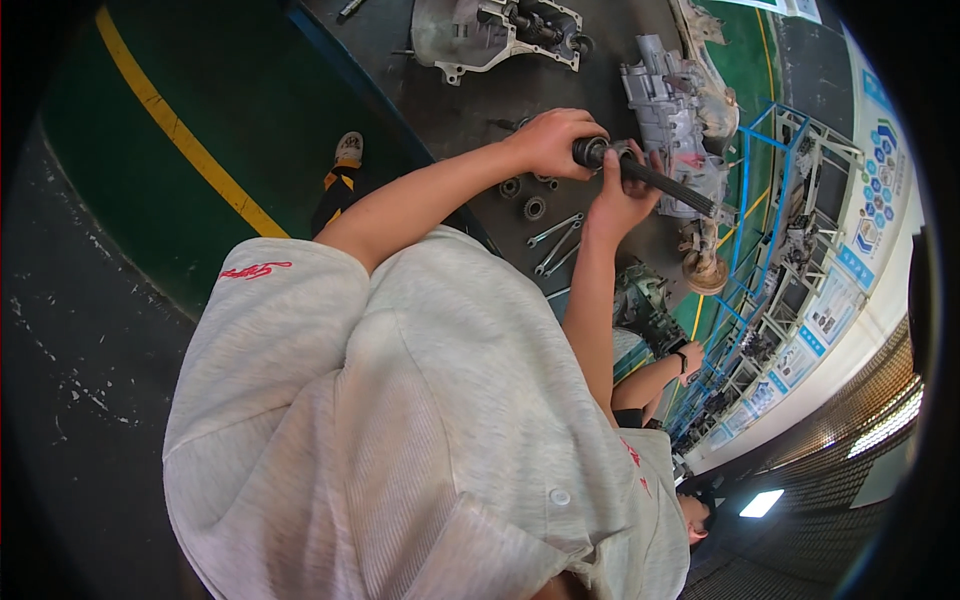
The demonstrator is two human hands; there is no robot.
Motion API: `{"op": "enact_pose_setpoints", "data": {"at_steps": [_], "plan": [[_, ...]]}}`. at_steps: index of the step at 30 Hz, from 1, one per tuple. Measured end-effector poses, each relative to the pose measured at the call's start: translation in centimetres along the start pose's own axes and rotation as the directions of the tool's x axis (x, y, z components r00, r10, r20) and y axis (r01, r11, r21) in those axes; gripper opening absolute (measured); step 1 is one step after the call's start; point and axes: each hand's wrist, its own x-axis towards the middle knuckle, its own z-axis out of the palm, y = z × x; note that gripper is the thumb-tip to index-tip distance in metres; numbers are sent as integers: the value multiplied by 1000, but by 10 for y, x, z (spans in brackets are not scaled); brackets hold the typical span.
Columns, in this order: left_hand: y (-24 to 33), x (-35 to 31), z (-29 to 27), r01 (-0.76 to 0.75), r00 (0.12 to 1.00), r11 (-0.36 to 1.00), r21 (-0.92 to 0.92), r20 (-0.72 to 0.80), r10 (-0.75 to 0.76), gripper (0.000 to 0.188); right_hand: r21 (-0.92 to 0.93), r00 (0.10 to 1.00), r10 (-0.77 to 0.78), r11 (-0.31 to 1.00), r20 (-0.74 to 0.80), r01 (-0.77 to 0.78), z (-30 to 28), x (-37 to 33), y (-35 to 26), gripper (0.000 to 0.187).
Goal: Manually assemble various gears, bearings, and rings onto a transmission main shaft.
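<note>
The left hand (pixel 550 142) closes over the near end of a dark splined shaft (pixel 668 187), so that end is hidden. The right hand (pixel 622 195) covers part of the shaft's middle, and its palm cannot be seen. The shaft's far end disappears against a grey gearbox housing (pixel 668 110). A second aluminium casing (pixel 470 35) is cut off by the top edge. The table (pixel 450 110) runs out of the picture above. Small rings (pixel 534 208) beside the wrenches (pixel 556 238) are too small to identify. A nearby person's face is cut by the lens rim; the wall posters (pixel 880 180) are too small to read.
</note>
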Motion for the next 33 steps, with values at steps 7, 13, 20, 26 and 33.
{"op": "enact_pose_setpoints", "data": {"at_steps": [7,13,20,26,33], "plan": [[-5,-2,-2,-12,1000,1000,27,-3,12,55,124,954,227,959,196,-253,-15,8,9,56],[-8,-1,-5,1,999,1000,7,-53,0,54,-121,909,261,965,323,-234,-27,12,-2,59],[-8,-3,-9,6,995,1000,-1,-98,-6,51,-236,927,235,957,293,-168,-22,18,-2,55],[-14,-4,-7,-10,992,1000,-15,-124,8,49,-311,954,184,944,235,-105,-12,18,-1,46],[-11,-3,-5,20,994,1000,1,-103,-19,48,-495,949,231,863,212,-99,-15,28,-1,46]]}}
